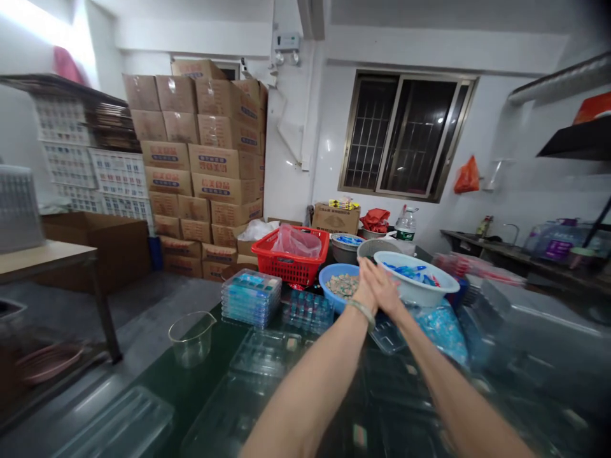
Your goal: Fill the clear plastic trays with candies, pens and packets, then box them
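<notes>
Both my arms reach forward over a dark green table [186,381]. My left hand [365,286], with a pale band at the wrist, and my right hand [386,287] are pressed together palm to palm, fingers stretched out and holding nothing. They hover in front of a white bowl [420,289] with blue packets and beside a blue bowl [334,275] holding small tan pieces. Clear plastic blister trays [267,350] lie on the table below my arms.
A stack of filled clear trays [251,298], a red basket [291,257], a clear measuring jug [191,338] and a bag of blue items [442,327] stand on the table. Stacked cardboard boxes [205,165] line the back wall. A wooden table [48,257] stands at left.
</notes>
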`<state>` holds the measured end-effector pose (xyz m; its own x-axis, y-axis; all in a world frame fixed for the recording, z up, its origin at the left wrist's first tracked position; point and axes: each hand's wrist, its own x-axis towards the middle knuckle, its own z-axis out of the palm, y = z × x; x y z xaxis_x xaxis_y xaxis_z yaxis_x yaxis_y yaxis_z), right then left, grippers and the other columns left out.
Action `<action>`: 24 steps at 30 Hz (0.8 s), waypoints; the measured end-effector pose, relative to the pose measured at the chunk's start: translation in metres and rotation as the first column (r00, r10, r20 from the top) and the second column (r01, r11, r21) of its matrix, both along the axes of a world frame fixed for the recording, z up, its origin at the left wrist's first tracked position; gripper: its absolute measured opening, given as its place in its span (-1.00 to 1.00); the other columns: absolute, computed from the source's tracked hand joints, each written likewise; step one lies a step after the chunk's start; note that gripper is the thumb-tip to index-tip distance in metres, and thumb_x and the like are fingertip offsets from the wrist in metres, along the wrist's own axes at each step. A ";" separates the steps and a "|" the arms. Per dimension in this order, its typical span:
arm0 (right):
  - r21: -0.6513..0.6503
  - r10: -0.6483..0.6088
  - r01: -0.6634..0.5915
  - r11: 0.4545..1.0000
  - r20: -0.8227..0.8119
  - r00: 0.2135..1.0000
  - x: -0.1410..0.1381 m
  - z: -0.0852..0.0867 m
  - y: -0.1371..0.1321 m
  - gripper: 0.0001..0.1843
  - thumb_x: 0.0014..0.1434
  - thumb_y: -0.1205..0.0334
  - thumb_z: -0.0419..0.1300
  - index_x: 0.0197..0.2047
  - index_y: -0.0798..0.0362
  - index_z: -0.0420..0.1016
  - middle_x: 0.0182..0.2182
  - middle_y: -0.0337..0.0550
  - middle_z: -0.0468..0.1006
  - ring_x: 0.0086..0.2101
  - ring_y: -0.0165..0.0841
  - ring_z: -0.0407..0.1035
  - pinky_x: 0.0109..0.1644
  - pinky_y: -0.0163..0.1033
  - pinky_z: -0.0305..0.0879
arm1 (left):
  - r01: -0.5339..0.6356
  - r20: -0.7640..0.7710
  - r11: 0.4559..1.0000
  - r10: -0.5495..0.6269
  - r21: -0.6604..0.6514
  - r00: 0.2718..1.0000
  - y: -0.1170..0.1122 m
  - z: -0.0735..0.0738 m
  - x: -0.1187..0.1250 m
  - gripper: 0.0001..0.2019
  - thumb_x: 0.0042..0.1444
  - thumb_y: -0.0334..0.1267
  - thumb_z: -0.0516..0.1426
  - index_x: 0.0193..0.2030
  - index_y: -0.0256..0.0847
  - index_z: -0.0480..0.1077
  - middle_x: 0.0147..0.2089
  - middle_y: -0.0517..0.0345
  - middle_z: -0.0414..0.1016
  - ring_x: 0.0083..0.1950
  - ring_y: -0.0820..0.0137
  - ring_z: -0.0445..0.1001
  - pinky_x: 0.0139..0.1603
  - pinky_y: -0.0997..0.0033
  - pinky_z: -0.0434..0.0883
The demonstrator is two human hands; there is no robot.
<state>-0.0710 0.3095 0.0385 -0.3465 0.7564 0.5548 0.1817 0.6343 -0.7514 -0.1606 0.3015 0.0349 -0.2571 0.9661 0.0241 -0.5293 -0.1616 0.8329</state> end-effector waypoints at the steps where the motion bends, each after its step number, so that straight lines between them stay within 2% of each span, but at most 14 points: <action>1: -0.069 0.023 -0.022 0.997 0.011 1.000 -0.012 -0.009 0.020 -0.37 0.10 -0.20 -0.10 0.07 0.06 0.29 0.09 -0.05 0.25 0.14 -0.18 -0.01 0.23 -0.02 -0.19 | -0.002 -0.096 0.999 0.006 0.038 0.995 -0.004 0.011 -0.006 -0.49 0.14 0.09 -0.13 0.08 -0.21 0.21 0.05 -0.08 0.31 0.00 0.21 0.34 -0.06 0.02 0.31; 4: -0.252 0.025 -0.030 0.967 -0.024 0.999 -0.025 -0.030 0.056 -0.29 0.07 -0.31 -0.20 0.00 0.06 0.33 -0.02 0.06 0.35 0.08 -0.13 0.12 0.16 0.08 -0.06 | -0.006 -0.373 0.985 0.070 0.170 0.925 -0.011 0.043 -0.027 -0.25 0.08 0.21 -0.45 0.18 -0.24 0.11 0.19 -0.17 0.16 0.15 0.10 0.20 -0.01 -0.07 0.24; 5: -0.310 0.027 -0.040 0.950 -0.045 0.999 -0.027 -0.031 0.061 -0.24 0.06 -0.34 -0.28 0.00 0.05 0.32 -0.05 0.09 0.37 0.05 -0.12 0.17 0.11 0.12 0.02 | -0.033 -0.452 0.970 0.141 0.240 0.881 -0.012 0.049 -0.033 -0.26 0.07 0.18 -0.53 0.24 -0.11 -0.02 0.28 -0.02 0.01 0.24 0.16 0.04 0.06 -0.03 0.17; 7: -0.406 0.053 -0.086 0.910 -0.092 0.994 -0.031 -0.023 0.060 -0.13 0.04 -0.38 -0.45 0.01 0.04 0.29 -0.12 0.13 0.41 -0.04 -0.11 0.27 -0.03 0.16 0.16 | -0.055 -0.600 0.938 0.263 0.342 0.756 -0.012 0.048 -0.039 -0.36 0.11 0.14 -0.51 0.28 0.04 -0.17 0.34 0.23 -0.17 0.31 0.29 -0.18 0.19 0.05 -0.02; 9: -0.459 0.104 -0.157 0.875 -0.138 0.985 -0.035 -0.002 0.051 -0.08 0.01 -0.40 -0.51 -0.02 0.06 0.30 -0.19 0.12 0.44 -0.11 -0.11 0.33 -0.12 0.13 0.24 | 0.003 -0.748 0.928 0.297 0.371 0.593 -0.013 0.030 -0.046 -0.44 0.13 0.14 -0.25 0.22 -0.02 0.06 0.30 0.21 -0.03 0.31 0.26 -0.18 0.22 0.06 -0.15; 11: -0.480 0.177 -0.252 0.840 -0.195 0.965 -0.033 0.023 0.035 -0.06 -0.01 -0.42 -0.51 -0.07 0.09 0.33 -0.22 0.11 0.46 -0.16 -0.12 0.36 -0.17 0.08 0.28 | 0.037 -0.849 0.929 0.318 0.367 0.422 -0.017 0.004 -0.061 -0.47 -0.01 0.09 0.04 0.10 -0.03 0.26 0.26 0.16 0.10 0.30 0.17 -0.15 0.22 0.01 -0.26; 13: -0.388 0.410 -0.543 0.745 -0.376 0.831 -0.024 0.043 0.016 -0.17 0.02 -0.42 -0.36 -0.02 0.05 0.28 -0.15 0.04 0.45 -0.16 -0.17 0.36 -0.16 0.02 0.30 | -0.036 -0.894 0.937 0.344 0.348 0.287 -0.024 -0.018 -0.089 -0.53 -0.10 0.05 0.14 -0.03 -0.08 0.38 0.20 0.05 0.19 0.29 0.05 -0.17 0.17 -0.15 -0.36; 14: -0.315 0.471 -0.598 0.737 -0.395 0.789 -0.018 0.049 0.007 -0.26 0.06 -0.37 -0.26 -0.01 0.02 0.28 -0.14 0.00 0.45 -0.15 -0.21 0.36 -0.15 -0.02 0.30 | -0.087 -0.907 0.936 0.352 0.341 0.233 -0.030 -0.024 -0.107 -0.59 -0.10 0.03 0.15 -0.14 -0.14 0.44 0.18 -0.02 0.23 0.28 0.00 -0.16 0.16 -0.19 -0.35; 15: -0.253 0.491 -0.592 0.765 -0.365 0.791 -0.012 0.050 0.000 -0.36 0.08 -0.31 -0.14 -0.03 0.02 0.30 -0.16 -0.03 0.46 -0.17 -0.23 0.37 -0.15 -0.06 0.30 | -0.146 -0.911 0.928 0.367 0.343 0.188 -0.036 -0.028 -0.126 -0.63 -0.05 0.02 0.11 -0.20 -0.19 0.46 0.16 -0.07 0.24 0.27 -0.02 -0.13 0.16 -0.19 -0.30; 17: -0.147 0.386 -0.416 0.898 -0.193 0.902 -0.006 0.040 -0.012 -0.54 0.07 -0.12 0.04 -0.18 0.10 0.40 -0.34 -0.06 0.51 -0.27 -0.26 0.39 -0.18 -0.14 0.30 | -0.253 -0.918 0.906 0.378 0.339 0.123 -0.053 -0.029 -0.160 -0.57 0.12 -0.01 -0.09 -0.25 -0.29 0.46 0.01 -0.19 0.37 0.17 0.02 0.13 0.13 -0.12 -0.05; 18: -0.104 0.298 -0.308 0.946 -0.097 0.950 -0.005 0.029 -0.017 -0.60 0.07 -0.04 0.08 -0.27 0.16 0.43 -0.45 -0.07 0.50 -0.33 -0.27 0.40 -0.21 -0.17 0.30 | -0.290 -0.923 0.899 0.370 0.328 0.106 -0.064 -0.027 -0.173 -0.48 0.17 -0.03 -0.20 -0.28 -0.35 0.46 -0.18 -0.22 0.46 0.01 0.08 0.32 0.06 -0.03 0.13; 20: -0.053 0.174 -0.172 0.984 0.032 0.984 -0.007 0.000 -0.027 -0.69 0.06 0.11 0.09 -0.35 0.22 0.45 -0.54 -0.09 0.47 -0.42 -0.30 0.38 -0.24 -0.18 0.29 | -0.319 -0.932 0.895 0.354 0.313 0.077 -0.088 -0.024 -0.189 -0.43 0.19 -0.10 -0.31 -0.21 -0.42 0.43 -0.47 -0.11 0.46 -0.28 0.21 0.45 -0.13 0.16 0.33; 22: -0.036 0.174 -0.171 0.985 0.090 0.981 -0.007 -0.031 -0.043 -0.70 0.02 0.27 0.08 -0.17 0.21 0.44 -0.38 -0.05 0.51 -0.36 -0.30 0.37 -0.19 -0.17 0.28 | -0.277 -0.935 0.903 0.353 0.329 0.039 -0.114 -0.022 -0.194 -0.55 0.16 -0.18 -0.22 -0.01 -0.35 0.33 -0.44 0.01 0.48 -0.29 0.29 0.46 -0.13 0.27 0.35; 24: 0.054 0.181 -0.194 0.980 0.185 0.966 0.000 -0.055 -0.066 -0.47 -0.04 0.44 0.05 0.07 0.13 0.27 -0.11 -0.05 0.43 -0.19 -0.30 0.33 -0.05 -0.16 0.21 | -0.189 -0.933 0.916 0.360 0.353 0.000 -0.137 -0.025 -0.193 -0.55 0.04 -0.31 -0.09 0.11 -0.16 0.24 -0.11 0.07 0.45 -0.05 0.32 0.38 0.03 0.31 0.25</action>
<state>-0.0707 0.2434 -0.0164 -0.5766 0.6294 0.5209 0.1811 0.7202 -0.6698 -0.3537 0.1649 0.0096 -0.1591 0.7967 0.5830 0.8484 -0.1916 0.4935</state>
